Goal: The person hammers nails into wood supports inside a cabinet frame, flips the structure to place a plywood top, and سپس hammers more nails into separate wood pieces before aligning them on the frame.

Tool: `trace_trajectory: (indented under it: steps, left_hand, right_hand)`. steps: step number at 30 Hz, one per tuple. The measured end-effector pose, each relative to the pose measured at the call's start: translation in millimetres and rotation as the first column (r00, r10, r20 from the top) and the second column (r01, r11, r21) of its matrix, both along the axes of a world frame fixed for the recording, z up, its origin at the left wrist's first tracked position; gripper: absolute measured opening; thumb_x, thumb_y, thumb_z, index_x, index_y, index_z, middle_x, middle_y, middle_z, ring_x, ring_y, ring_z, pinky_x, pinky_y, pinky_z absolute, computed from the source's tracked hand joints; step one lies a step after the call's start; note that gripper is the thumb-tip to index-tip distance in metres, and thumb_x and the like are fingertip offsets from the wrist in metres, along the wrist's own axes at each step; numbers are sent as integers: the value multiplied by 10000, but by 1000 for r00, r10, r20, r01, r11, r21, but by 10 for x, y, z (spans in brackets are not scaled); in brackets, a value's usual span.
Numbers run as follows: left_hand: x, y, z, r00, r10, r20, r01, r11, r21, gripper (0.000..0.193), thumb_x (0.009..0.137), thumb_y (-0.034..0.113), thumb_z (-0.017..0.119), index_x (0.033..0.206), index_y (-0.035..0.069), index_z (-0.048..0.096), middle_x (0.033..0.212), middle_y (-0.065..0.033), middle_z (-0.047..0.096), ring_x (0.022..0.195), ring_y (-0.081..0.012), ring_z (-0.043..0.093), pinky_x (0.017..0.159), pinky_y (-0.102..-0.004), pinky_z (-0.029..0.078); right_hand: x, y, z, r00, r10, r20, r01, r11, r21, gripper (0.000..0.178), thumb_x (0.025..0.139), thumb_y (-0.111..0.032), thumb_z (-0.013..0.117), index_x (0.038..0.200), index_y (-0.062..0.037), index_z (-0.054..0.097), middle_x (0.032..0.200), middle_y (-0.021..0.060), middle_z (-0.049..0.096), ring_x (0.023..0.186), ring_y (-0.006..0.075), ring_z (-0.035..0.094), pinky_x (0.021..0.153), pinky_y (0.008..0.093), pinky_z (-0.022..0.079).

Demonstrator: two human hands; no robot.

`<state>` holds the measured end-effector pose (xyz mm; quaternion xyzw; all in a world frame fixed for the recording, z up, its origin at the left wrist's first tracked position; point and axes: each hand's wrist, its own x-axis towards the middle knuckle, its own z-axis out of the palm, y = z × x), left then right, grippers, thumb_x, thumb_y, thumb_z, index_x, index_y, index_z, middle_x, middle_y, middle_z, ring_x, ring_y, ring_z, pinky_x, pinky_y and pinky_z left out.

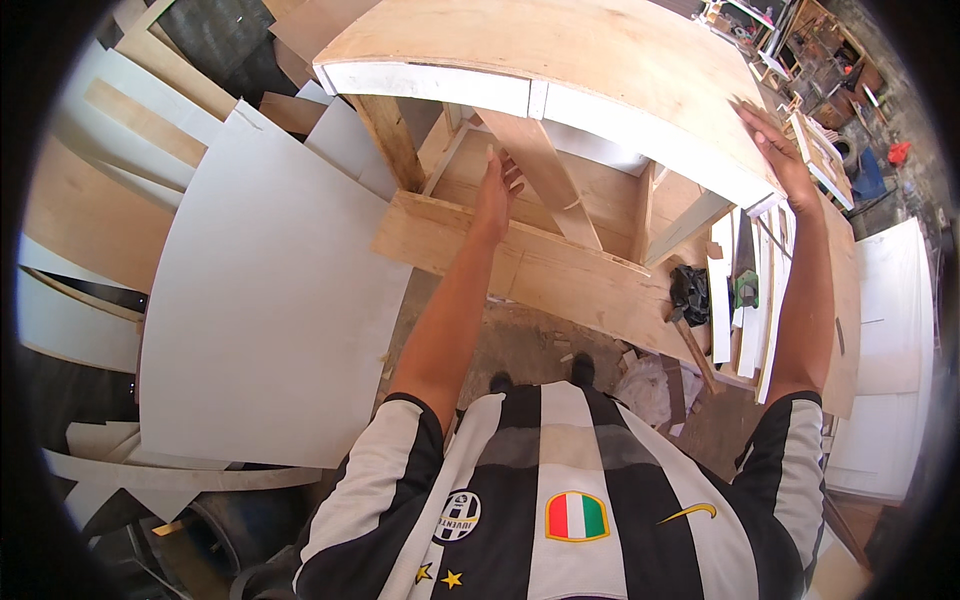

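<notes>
A wooden furniture piece with a plywood top point(560, 50) and white front edging stands in front of me. Inside its open front, a flat wooden strip point(545, 180) leans at a slant across the compartment. My left hand point(497, 190) reaches into that opening, just left of the strip, with its fingers apart; whether they touch the strip I cannot tell. At the right end of the top, my right hand point(780, 160) lies along the edge with its fingers stretched out. A lower plywood board point(540, 265) runs along the front beneath the compartment.
Large white panels point(270, 290) lean at the left, beside more stacked boards. White strips point(755, 300), a black plastic bag point(689, 295) and a green tool point(746, 289) lie at the right. Scraps and clear plastic point(645, 390) litter the floor near my feet. White sheets point(885, 360) stand far right.
</notes>
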<state>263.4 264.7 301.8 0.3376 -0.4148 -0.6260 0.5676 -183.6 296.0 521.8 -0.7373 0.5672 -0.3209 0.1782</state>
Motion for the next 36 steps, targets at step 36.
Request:
trace_trajectory:
  steps: [36]
  left_hand:
    - [-1163,789,-1006,930,147,336,-270,895,356,388,1046,401,525,1176,57,647,1001,-65,666,811,-166,616,720,-326,491]
  right_hand:
    - [-1764,1233,-3777,705,-590,-393,707,548,447,814,717,-488,861,1305,-6,569,1261,274,636,1208,404,618,1004,508,504]
